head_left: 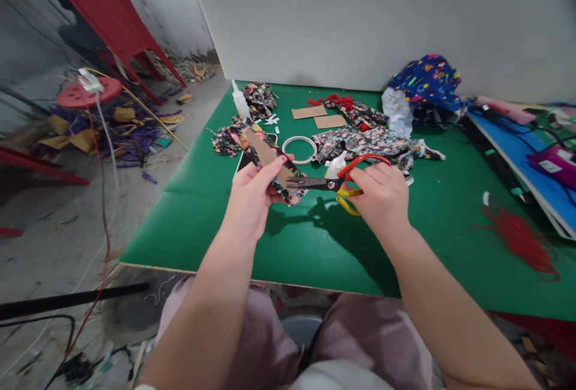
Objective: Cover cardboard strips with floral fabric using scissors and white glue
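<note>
My left hand (257, 189) grips a strip of brown cardboard (263, 149) edged with dark floral fabric (294, 198). In my right hand (382, 195) is a pair of scissors (332, 184) with red and yellow handles. The scissor blades reach left to the lower end of the fabric-covered piece; whether they are cutting through it I cannot tell. Both hands are above the green tabletop (198, 216). Just behind them lie a roll of white tape (284, 150) and a small white bottle (335, 164). A dark flat device, partly hidden, lies beneath the left hand's piece.
Two cardboard rectangles (308, 113), floral fabric scraps (366, 141) and a white glue bottle (239, 101) lie farther back. Blue printed cloth (425, 87) is piled at the back right. Red threads (522, 240) lie at the right. A red chair (105, 9) stands left of the table.
</note>
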`<state>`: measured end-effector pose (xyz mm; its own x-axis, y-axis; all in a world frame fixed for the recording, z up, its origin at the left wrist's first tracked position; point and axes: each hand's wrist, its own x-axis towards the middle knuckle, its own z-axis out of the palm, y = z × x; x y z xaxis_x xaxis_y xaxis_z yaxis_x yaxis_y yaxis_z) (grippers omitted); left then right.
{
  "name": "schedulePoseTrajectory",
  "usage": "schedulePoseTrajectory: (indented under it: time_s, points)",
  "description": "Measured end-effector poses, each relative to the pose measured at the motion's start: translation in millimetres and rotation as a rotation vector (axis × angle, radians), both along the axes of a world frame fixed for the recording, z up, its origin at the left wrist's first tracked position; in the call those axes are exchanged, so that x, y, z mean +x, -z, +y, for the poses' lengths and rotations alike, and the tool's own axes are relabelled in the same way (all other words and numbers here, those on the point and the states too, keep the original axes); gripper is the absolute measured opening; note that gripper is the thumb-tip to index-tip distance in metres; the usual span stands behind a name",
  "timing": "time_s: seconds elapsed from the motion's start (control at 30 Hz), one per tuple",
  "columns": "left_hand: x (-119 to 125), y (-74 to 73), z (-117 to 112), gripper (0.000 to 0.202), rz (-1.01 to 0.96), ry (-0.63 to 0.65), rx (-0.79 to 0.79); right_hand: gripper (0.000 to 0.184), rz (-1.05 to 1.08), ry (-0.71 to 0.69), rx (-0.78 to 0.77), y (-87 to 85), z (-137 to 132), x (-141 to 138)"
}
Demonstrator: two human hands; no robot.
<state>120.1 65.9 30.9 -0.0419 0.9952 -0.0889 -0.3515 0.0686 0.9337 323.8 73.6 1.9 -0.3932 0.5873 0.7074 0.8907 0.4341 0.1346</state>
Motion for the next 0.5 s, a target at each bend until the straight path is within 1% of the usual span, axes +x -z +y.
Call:
schedulePoseTrajectory:
  time_s: [0.07, 0.13, 0.23, 0.37, 0.43, 0.5]
  points:
    - [-0.2, 0.4, 0.3, 0.019, -0.01, 0.003, -0.002, 0.019, 0.045, -0.005, -0.048, 1.9, 1.0, 0.6]
    - [-0.6, 0.7, 0.7, 0.019, -0.021, 0.0, -0.004, 0.021, 0.118, -0.014, -0.133, 2.6, 1.3, 0.8]
    - [-1.2, 0.5, 1.3, 0.019, -0.033, -0.011, -0.002, 0.033, 0.198, -0.03, -0.226, 0.4, -0.2, 0.1]
    - [-3.4, -1.2, 1.6, 0.018, -0.043, -0.027, 0.022, 0.048, 0.195, -0.038, -0.265, -4.4, -2.3, 0.0]
    - [-5.2, -2.1, 1.8, 0.016, -0.042, -0.048, 0.05, 0.051, 0.173, -0.05, -0.276, -5.3, -2.0, 0.3]
    - [-6.6, -2.2, 2.2, 0.013, -0.05, -0.092, 0.104, 0.049, 0.185, -0.067, -0.293, -5.2, -1.2, -0.2]
